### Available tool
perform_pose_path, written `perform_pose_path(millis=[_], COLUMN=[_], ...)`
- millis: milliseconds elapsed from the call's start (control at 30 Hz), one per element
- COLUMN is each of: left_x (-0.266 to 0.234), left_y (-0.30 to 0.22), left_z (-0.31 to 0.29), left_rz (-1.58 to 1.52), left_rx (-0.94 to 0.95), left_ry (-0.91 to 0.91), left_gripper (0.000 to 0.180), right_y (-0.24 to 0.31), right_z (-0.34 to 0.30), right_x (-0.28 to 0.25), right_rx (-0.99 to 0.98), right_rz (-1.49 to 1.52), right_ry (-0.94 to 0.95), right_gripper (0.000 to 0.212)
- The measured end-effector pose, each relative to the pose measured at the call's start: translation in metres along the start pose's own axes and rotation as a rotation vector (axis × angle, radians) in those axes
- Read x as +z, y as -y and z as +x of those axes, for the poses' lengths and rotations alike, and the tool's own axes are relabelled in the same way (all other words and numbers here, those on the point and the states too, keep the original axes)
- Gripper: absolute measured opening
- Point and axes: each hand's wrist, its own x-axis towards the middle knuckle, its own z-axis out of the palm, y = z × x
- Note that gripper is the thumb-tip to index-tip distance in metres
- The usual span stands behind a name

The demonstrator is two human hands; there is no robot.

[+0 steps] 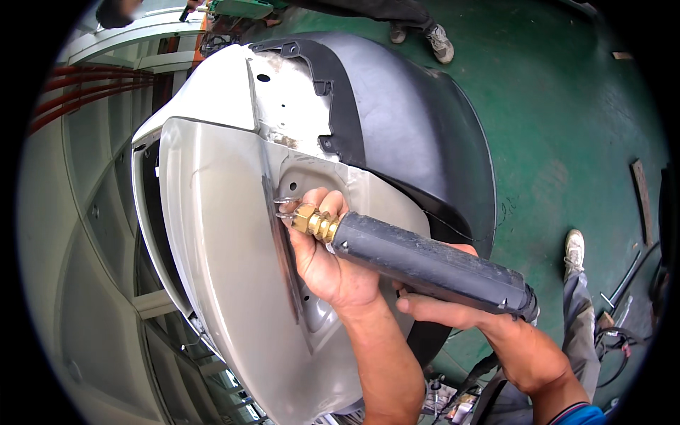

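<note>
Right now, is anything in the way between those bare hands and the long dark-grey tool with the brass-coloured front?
Nothing visible is: the left hand holds the long dark-grey tool near its brass-coloured front, and the right hand supports it farther back.

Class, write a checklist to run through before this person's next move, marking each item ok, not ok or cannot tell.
1. Left hand at the brass fitting: ok, fingers curled around the front end.
2. Right hand supporting the black tool: ok, under its rear half.
3. Metal prongs near the dark strip on the beige panel: ok.
4. Prongs touching the panel: cannot tell.
5. Hand protection: not ok, both hands bare.
6. Other person's pale shoe clear of the tool: ok, beyond the dark bumper.
</note>
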Motion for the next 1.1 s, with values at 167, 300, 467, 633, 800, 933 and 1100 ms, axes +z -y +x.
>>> perform_pose_path(millis=[167,300,467,633,800,933,1100], left_x=[0.001,0.003,0.003,0.002,0.003,-0.003,0.038], left_y=[0.001,0.003,0.002,0.001,-0.002,-0.004,0.023], left_z=[0.003,0.002,0.002,0.004,0.003,-0.009,-0.055], left_rz=[-0.062,-0.069,-0.052,-0.084,-0.102,0.130,-0.072], left_rx=[-0.019,-0.004,-0.015,-0.038,-0.010,-0.017,-0.110], left_ry=[0.003,-0.018,-0.022,-0.015,-0.052,-0.175,-0.520], left_gripper=[0.017,0.015,0.013,0.013,0.016,0.022,0.028], right_y=[-0.004,-0.006,-0.005,-0.011,-0.023,-0.019,-0.011], right_z=[-0.001,-0.001,-0.002,-0.001,0.001,-0.013,-0.078], right_x=[-0.004,-0.007,-0.006,-0.006,-0.004,-0.010,-0.042], right_rx=[0.026,0.006,0.048,-0.019,-0.080,-0.065,0.183], right_rz=[-0.010,-0.018,0.045,0.052,0.035,0.072,0.127], right_ry=[0.021,0.033,0.027,0.030,0.054,-0.087,-0.288], right_gripper=[0.032,0.032,0.033,0.035,0.038,0.045,0.040])
